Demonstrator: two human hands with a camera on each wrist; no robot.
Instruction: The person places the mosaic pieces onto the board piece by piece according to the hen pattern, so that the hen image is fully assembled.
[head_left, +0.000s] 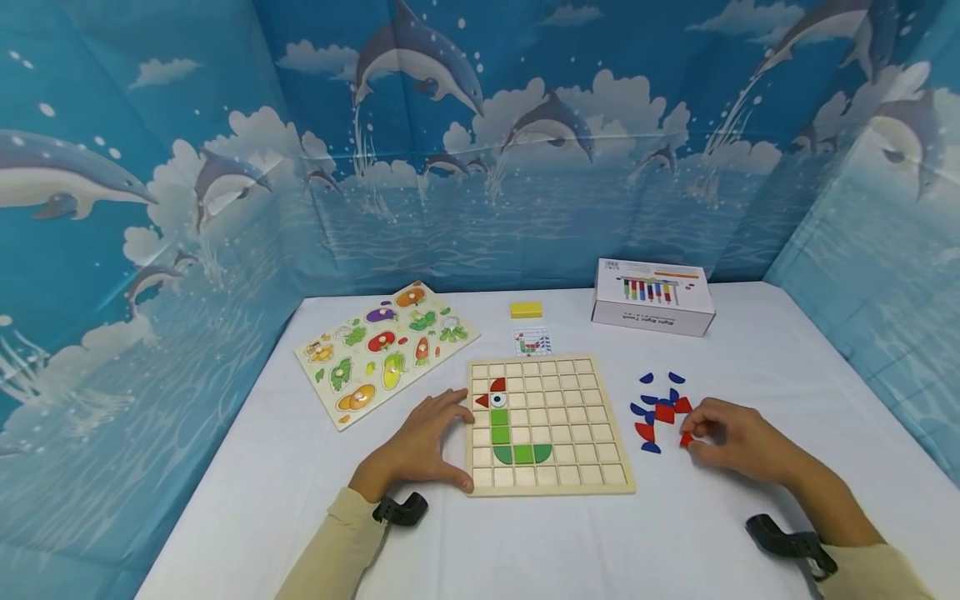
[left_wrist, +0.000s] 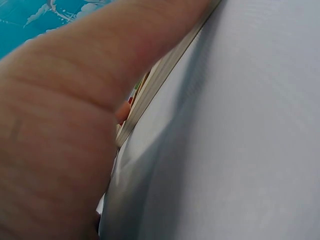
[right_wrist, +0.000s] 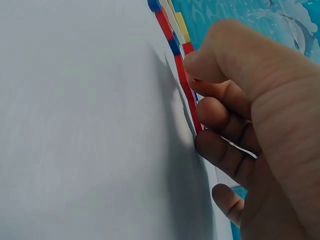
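A wooden grid board (head_left: pixel 555 481) lies in the middle of the table. On it, a red quarter-round tile (head_left: pixel 498 385), a red triangle (head_left: pixel 482 401), an eye tile (head_left: pixel 498 400) and several green tiles (head_left: pixel 500 425) form a bird-like shape. My left hand (head_left: pixel 420 442) rests at the board's left edge, thumb and fingers spread along it; the left wrist view shows the thumb against the edge. To the right of the board, my right hand (head_left: pixel 738 439) pinches a small red tile (head_left: pixel 686 440) between thumb and forefinger, its exact shape partly hidden. Loose red tiles (head_left: pixel 664 413) and blue tiles (head_left: pixel 651 448) lie beside that hand.
A pattern card (head_left: pixel 532 342) and a yellow block (head_left: pixel 526 310) lie behind the board. At the back right stands a white box (head_left: pixel 652 300). A vegetable puzzle board (head_left: pixel 360 354) lies at the back left. Dolphin-print curtains (head_left: pixel 480 225) surround the table.
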